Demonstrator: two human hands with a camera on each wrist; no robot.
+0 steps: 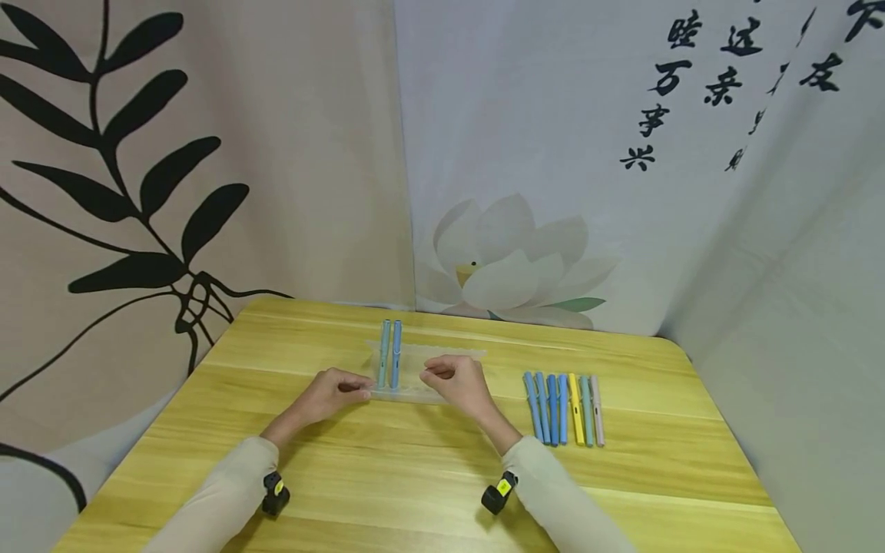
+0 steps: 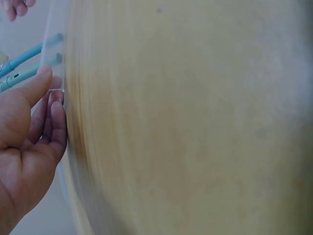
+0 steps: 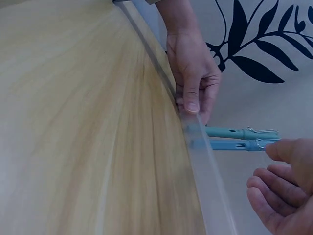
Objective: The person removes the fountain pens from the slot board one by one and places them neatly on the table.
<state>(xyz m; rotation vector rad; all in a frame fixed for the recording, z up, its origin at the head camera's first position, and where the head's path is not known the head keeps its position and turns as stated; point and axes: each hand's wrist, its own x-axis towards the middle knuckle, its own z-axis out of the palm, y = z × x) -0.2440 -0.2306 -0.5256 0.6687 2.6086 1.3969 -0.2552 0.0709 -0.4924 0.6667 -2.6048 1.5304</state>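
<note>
A clear plastic holder (image 1: 418, 395) stands near the middle of the table, with a green pen (image 1: 383, 353) and a blue pen (image 1: 396, 355) side by side at its left end. My left hand (image 1: 336, 395) pinches the holder's left front corner between thumb and fingers, as the left wrist view shows of the hand (image 2: 34, 122). Over the holder's right half is my right hand (image 1: 462, 382), its fingers loosely bent and nothing between them. In the right wrist view its thumb overlaps the tip of the blue pen (image 3: 230, 145); in the head view they are apart.
A row of pens lies on the table to the right: several blue pens (image 1: 553, 409), a yellow pen (image 1: 576, 409), a green pen (image 1: 587, 411) and a greyish-pink pen (image 1: 598, 411). Printed cloth (image 1: 318, 153) hangs behind the wooden table (image 1: 387, 491).
</note>
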